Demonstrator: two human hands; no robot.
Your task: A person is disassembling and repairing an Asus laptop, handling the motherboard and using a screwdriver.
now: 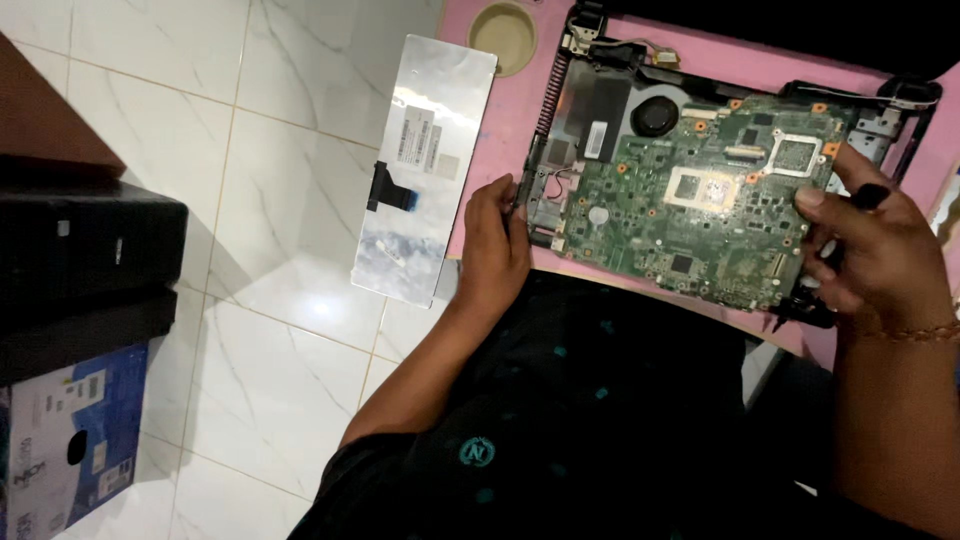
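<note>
1. Left hand [495,245]: fingers curled shut round the left edge of the laptop base [545,200], thumb on top at the corner. Wrist is bent, and the forearm runs down to the lower middle of the frame.
2. Right hand [865,245]: fingers half closed, pinching the right edge of the base, thumb lying flat over the edge of the board [700,200]. There's a thin bracelet [915,332] on the wrist, arm coming up from the lower right.
3. The board is green and bare, sitting in the open base between both hands, right of centre. Fan [655,115] is at its upper left.
4. The base lies on a pink table [500,120] with a round hole near the top.
5. A keyboard [425,170] lies face down, half off the table's left edge, just beside the left hand.
6. White floor tiles [280,330] on the left, with dark boxes [85,260] at the far left edge.
</note>
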